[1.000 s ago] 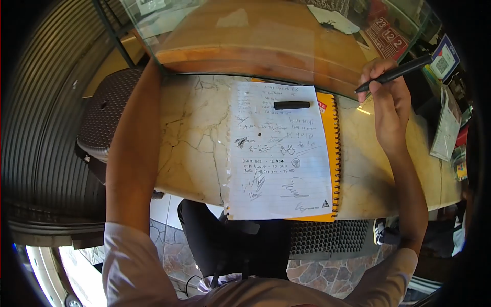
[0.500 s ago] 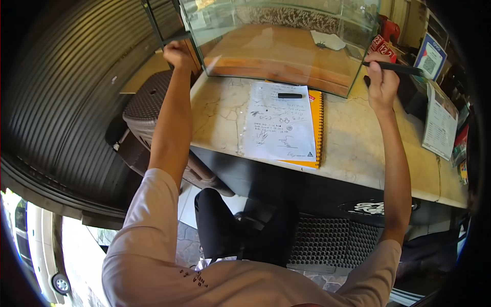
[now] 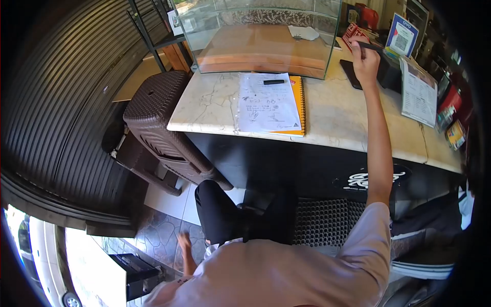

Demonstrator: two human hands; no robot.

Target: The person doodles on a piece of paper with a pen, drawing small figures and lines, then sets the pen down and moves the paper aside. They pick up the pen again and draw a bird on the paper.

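Observation:
My right hand (image 3: 365,64) is raised over the right side of the marble-topped counter, its fingers closed around a slim black pen (image 3: 372,47). Low at my left side, beside my leg, hangs my left hand (image 3: 185,241), small and blurred. On the counter lies a handwritten white sheet (image 3: 261,115) over a yellow spiral notebook (image 3: 300,110). A short black cap-like piece (image 3: 274,82) rests on the sheet. Below my right hand, a dark flat phone-like object (image 3: 350,74) lies on the counter.
A glass display case (image 3: 261,48) stands at the back of the counter (image 3: 204,105). Stacked brown stools (image 3: 153,112) are left of it. On the right are a QR-code stand (image 3: 401,38) and a printed sheet (image 3: 418,97). A shutter (image 3: 61,102) lines the left.
My left hand has dropped from beside the glass case to down by my leg. My right hand still grips the pen. The view has shifted, with the counter appearing further left and higher.

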